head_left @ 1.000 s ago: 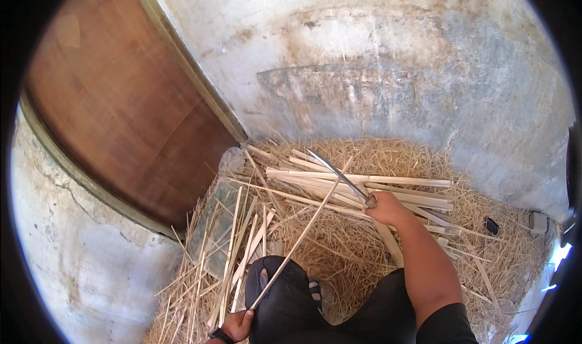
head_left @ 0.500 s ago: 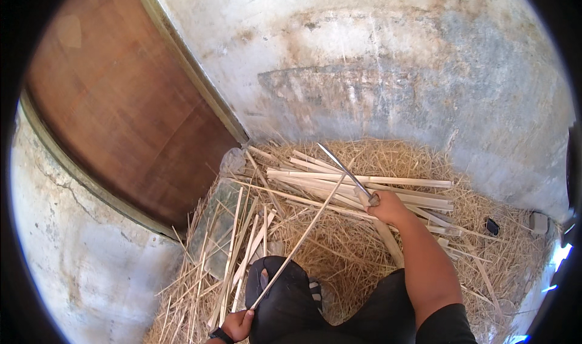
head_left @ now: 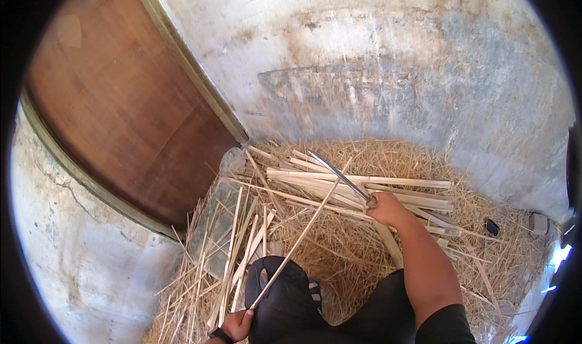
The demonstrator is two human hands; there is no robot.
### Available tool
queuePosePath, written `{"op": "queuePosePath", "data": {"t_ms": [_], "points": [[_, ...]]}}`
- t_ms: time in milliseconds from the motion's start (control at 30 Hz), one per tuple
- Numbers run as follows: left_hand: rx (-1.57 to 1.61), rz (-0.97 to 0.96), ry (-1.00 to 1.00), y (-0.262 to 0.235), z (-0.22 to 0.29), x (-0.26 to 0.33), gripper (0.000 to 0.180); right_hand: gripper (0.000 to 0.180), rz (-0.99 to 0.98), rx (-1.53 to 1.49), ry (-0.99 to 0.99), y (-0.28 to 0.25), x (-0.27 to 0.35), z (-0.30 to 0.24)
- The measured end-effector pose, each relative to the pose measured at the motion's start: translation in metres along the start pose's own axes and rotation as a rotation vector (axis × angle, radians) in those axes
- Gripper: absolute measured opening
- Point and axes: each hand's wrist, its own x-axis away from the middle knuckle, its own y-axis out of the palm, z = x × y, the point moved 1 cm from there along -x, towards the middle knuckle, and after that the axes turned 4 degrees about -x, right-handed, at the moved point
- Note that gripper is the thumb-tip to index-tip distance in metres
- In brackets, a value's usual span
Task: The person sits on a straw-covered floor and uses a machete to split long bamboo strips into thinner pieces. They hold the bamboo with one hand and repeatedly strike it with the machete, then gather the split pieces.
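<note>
At the lower left, my left hand point(head_left: 237, 324) is closed around the near end of a long thin bamboo strip point(head_left: 295, 246). The strip slants up and away to the right, passing over my left knee. My right hand point(head_left: 385, 208) grips the handle of a long-bladed knife point(head_left: 338, 174), whose pale blade points up and to the left. Knife and strip cross near the blade's middle; whether they touch I cannot tell. Under my right hand, a thicker piece of bamboo point(head_left: 388, 242) slants down toward my right knee.
Split bamboo slats point(head_left: 400, 181) lie piled behind the knife. Thinner strips point(head_left: 233, 247) are heaped left of my left knee, over loose straw point(head_left: 339, 253). A brown door point(head_left: 133, 101) and stained wall point(head_left: 376, 71) bound the space. A small black object point(head_left: 491, 227) lies at the right.
The knife has turned a little, its tip swinging left and toward me. The strip's far end now reaches slightly farther up and right. My left hand has hardly moved.
</note>
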Motion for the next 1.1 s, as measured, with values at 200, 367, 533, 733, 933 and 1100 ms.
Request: {"op": "queuePosePath", "data": {"t_ms": [200, 367, 533, 733, 933, 1100], "points": [[0.045, -0.005, 0.005, 0.004, -0.004, 0.003, 0.061, 0.043, -0.241, 0.144, -0.284, 0.011, 0.03, -0.055], [0.007, -0.014, 0.036, 0.0, -0.001, -0.001, 0.064, 0.042, -0.165, 0.104, -0.247, 0.011, 0.012, -0.016], [0.003, -0.016, -0.023, -0.004, 0.006, -0.001, 0.065, 0.042, -0.009, -0.011, -0.042, 0.009, -0.001, -0.001], [0.021, -0.009, -0.01, 0.003, -0.005, 0.003, 0.064, 0.041, -0.33, 0.194, -0.296, 0.013, 0.033, -0.065], [-0.001, -0.019, -0.002, -0.004, 0.003, 0.0, 0.062, 0.043, -0.062, 0.037, -0.139, 0.008, 0.003, -0.003], [0.016, -0.005, 0.005, 0.001, -0.003, 0.0, 0.061, 0.047, -0.038, -0.05, -0.065, 0.01, 0.008, -0.014]]}}
